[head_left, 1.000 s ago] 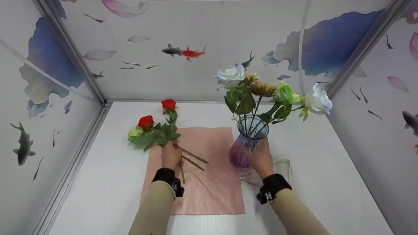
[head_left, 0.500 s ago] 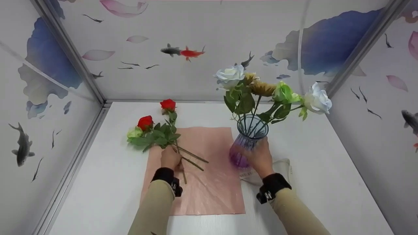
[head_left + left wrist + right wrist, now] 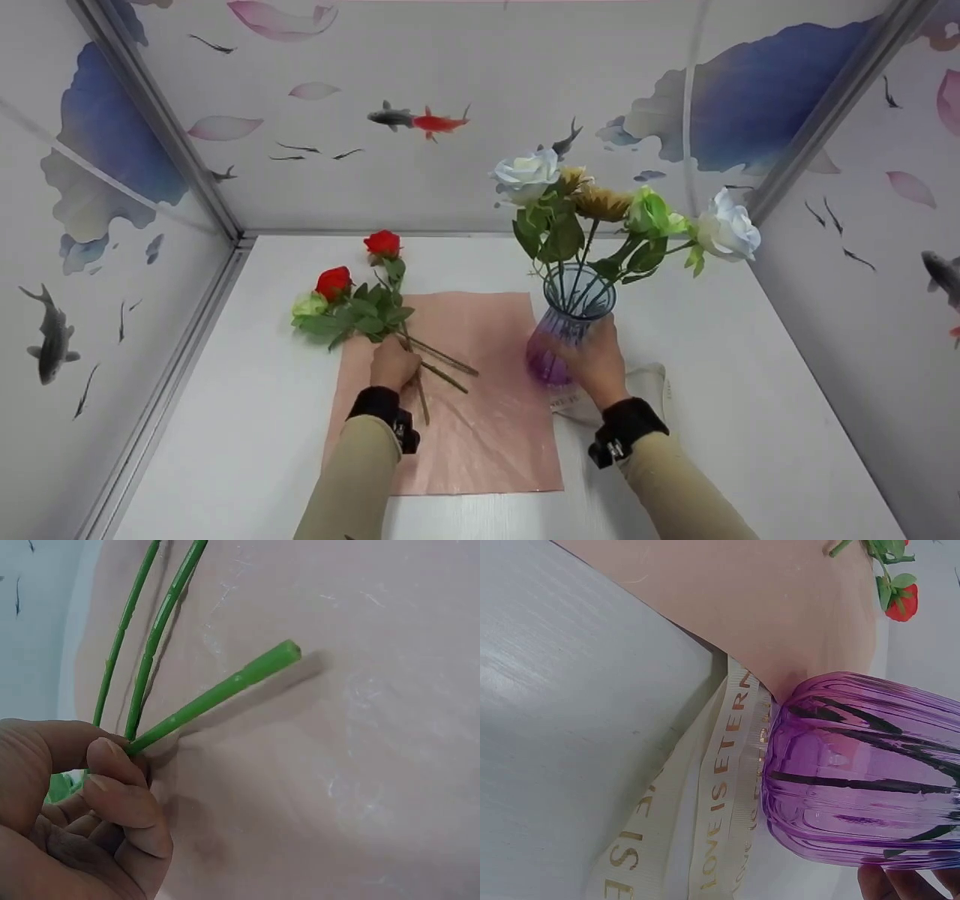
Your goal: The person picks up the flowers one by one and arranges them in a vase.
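Observation:
On the left, my left hand (image 3: 394, 364) pinches a green rose stem (image 3: 210, 699) between thumb and fingers, its cut end pointing away from the palm. That stem appears to lead up to the farther red rose (image 3: 382, 244). Close by lie a second red rose (image 3: 334, 283) and a pale green flower (image 3: 309, 306), their stems crossing under the hand. My right hand (image 3: 602, 360) grips the body of a blue-to-purple glass vase (image 3: 832, 817). White roses (image 3: 727, 225), yellow-brown flowers (image 3: 602, 203) and a green flower (image 3: 651, 213) stand in the vase, leaning outward.
A sheet of pink wrapping paper (image 3: 480, 450) lies on the white table (image 3: 750, 420) between the arms. Cream ribbon (image 3: 720, 795) with gold lettering lies by the vase's base, partly under the right wrist. Printed wall panels (image 3: 480, 67) enclose the table at the back and sides.
The farther red rose has shifted slightly left and nearer, and its stem end has swung a little right. The left fingers have changed their hold on the stem. The right hand and vase stay put.

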`<state>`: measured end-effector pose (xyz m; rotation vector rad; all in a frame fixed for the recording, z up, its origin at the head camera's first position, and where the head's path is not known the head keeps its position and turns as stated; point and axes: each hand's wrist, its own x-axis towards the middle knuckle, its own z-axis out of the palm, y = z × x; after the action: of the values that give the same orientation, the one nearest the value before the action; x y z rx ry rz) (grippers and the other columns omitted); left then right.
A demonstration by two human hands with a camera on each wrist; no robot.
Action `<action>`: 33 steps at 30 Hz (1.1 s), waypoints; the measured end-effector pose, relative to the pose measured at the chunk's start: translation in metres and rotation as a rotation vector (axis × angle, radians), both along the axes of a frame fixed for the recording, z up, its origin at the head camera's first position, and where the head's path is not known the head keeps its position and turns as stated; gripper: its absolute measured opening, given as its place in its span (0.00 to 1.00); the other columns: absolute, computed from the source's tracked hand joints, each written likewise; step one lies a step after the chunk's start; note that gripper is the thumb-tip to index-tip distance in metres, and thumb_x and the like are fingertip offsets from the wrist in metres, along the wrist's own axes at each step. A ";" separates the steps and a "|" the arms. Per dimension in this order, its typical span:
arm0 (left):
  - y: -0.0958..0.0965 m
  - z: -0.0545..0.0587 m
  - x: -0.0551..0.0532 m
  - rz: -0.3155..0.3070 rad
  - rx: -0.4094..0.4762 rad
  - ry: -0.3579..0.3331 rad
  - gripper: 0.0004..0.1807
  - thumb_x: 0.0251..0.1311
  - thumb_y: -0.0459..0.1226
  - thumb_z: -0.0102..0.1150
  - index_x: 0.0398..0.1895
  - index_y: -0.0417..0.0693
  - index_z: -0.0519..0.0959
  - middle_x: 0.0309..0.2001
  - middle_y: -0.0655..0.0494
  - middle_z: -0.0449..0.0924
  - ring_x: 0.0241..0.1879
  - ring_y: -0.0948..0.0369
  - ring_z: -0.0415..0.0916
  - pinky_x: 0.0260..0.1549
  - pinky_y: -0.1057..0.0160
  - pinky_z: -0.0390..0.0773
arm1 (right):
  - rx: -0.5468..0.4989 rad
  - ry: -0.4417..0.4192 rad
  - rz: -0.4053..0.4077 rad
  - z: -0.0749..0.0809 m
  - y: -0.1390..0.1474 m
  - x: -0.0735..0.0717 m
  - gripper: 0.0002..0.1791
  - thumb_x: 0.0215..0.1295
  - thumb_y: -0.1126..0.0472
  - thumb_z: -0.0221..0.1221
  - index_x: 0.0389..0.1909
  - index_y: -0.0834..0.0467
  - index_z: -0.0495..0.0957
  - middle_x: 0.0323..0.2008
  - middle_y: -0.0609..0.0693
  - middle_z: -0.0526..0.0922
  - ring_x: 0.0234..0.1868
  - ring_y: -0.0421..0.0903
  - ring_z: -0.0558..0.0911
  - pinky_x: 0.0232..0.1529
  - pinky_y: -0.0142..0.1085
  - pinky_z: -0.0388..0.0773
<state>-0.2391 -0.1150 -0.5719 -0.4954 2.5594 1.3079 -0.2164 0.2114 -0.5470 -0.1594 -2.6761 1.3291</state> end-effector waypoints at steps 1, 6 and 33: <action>0.000 0.000 0.000 0.000 0.024 0.006 0.15 0.67 0.33 0.54 0.54 0.35 0.74 0.28 0.46 0.75 0.17 0.57 0.68 0.17 0.61 0.68 | 0.003 -0.003 0.000 0.000 0.000 0.000 0.66 0.52 0.31 0.72 0.77 0.62 0.46 0.68 0.66 0.64 0.70 0.62 0.69 0.69 0.58 0.67; 0.000 0.001 -0.001 0.003 0.161 0.008 0.19 0.69 0.33 0.51 0.60 0.34 0.72 0.22 0.49 0.75 0.15 0.60 0.69 0.17 0.62 0.72 | -0.001 -0.013 -0.003 0.000 0.000 0.001 0.69 0.50 0.29 0.72 0.77 0.63 0.44 0.70 0.68 0.63 0.72 0.63 0.67 0.70 0.58 0.66; 0.017 0.012 -0.003 0.000 0.805 0.033 0.24 0.77 0.33 0.44 0.72 0.34 0.62 0.39 0.45 0.76 0.19 0.62 0.70 0.21 0.63 0.73 | -0.005 -0.006 -0.017 -0.002 0.000 -0.001 0.68 0.52 0.32 0.73 0.77 0.65 0.45 0.69 0.70 0.62 0.70 0.65 0.68 0.69 0.59 0.67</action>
<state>-0.2423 -0.0976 -0.5603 -0.2978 1.8025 2.1602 -0.2171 0.2109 -0.5494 -0.1869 -2.6703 1.3327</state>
